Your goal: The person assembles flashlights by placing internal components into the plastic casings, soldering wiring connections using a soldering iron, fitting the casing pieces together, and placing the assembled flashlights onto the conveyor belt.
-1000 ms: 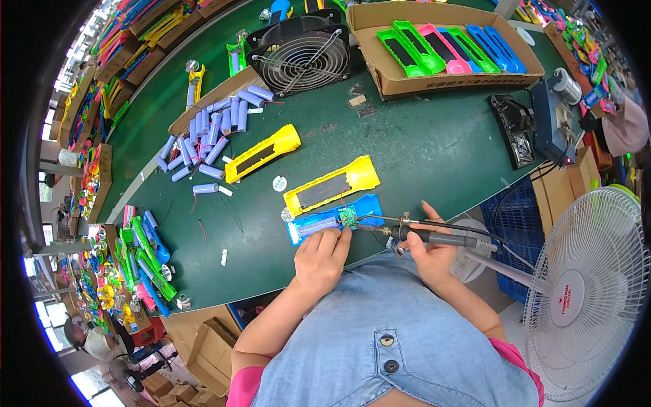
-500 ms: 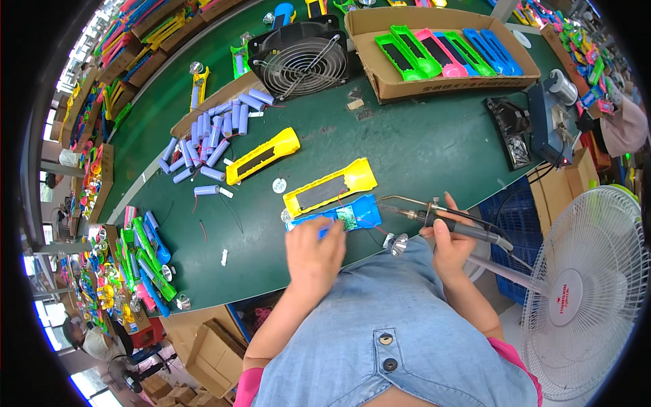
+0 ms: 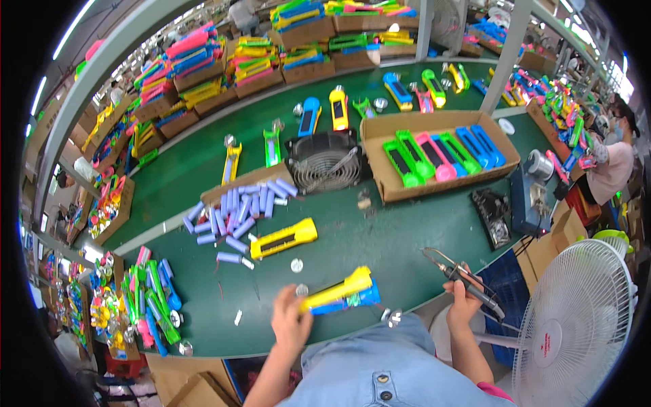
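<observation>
One yellow casing (image 3: 339,288) is grasped by the left hand (image 3: 291,317), overlapping one blue casing (image 3: 369,296) on the counter (image 3: 400,237); one soldering iron (image 3: 484,298) is gripped by the right hand (image 3: 463,302). In one carton (image 3: 407,122), one pink casing (image 3: 442,171) is flanked by green ones (image 3: 410,179) and blue ones (image 3: 483,161).

The light is bright and rather even; white tubes (image 3: 74,28) glow at the upper left. The left hand (image 3: 291,317) is somewhat blurred (its fingers especially). Toward the black round border, the table (image 3: 400,237) appears curved, and the far background looks soft.
</observation>
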A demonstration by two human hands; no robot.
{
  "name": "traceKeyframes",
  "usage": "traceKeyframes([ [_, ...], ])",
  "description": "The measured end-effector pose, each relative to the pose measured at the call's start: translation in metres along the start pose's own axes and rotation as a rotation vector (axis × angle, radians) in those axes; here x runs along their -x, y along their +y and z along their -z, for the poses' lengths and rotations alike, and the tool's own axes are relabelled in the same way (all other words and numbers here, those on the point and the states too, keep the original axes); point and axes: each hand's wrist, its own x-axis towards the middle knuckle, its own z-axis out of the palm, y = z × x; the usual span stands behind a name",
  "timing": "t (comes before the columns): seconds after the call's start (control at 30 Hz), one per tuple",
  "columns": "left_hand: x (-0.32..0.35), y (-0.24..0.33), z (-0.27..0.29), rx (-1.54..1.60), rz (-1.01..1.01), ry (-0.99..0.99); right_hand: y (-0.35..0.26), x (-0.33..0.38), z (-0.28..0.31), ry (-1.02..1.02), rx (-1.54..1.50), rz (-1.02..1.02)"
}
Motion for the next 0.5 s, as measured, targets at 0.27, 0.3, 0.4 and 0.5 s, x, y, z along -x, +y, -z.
traceKeyframes([
  [0.27, -0.022, -0.018, -0.012, 0.322, -0.200, -0.345, -0.003, -0.062, 0.000, -0.018, 0.051, 0.164],
  [0.3, -0.040, -0.021, 0.002, 0.212, -0.194, -0.385, -0.008, -0.077, -0.002, -0.017, 0.013, 0.117],
  [0.4, -0.090, -0.091, 0.014, 0.644, 0.533, -0.077, -0.015, -0.130, -0.009, -0.109, 0.053, 0.173],
  [0.5, -0.219, -0.138, 0.034, -0.170, -0.080, 0.193, -0.013, -0.194, -0.023, -0.126, 0.358, 0.192],
])
